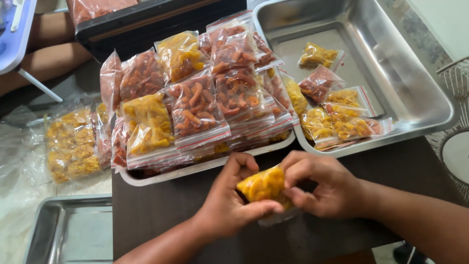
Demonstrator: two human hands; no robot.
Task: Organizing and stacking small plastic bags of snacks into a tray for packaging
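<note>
Large steel tray [420,93], upper right, with a few small clear bags of yellow and orange-red pieces along its near side. Second steel tray [161,176], centre, heaped with red-striped zip bags [195,107] of the same snacks. Empty tray [53,230], lower left. Dark table [156,205]. Left hand [229,200] and right hand [317,183], fingers curled narrow, together pinch one small bag of yellow pieces [264,186] held just above the table's near edge, in front of the heaped tray.
</note>
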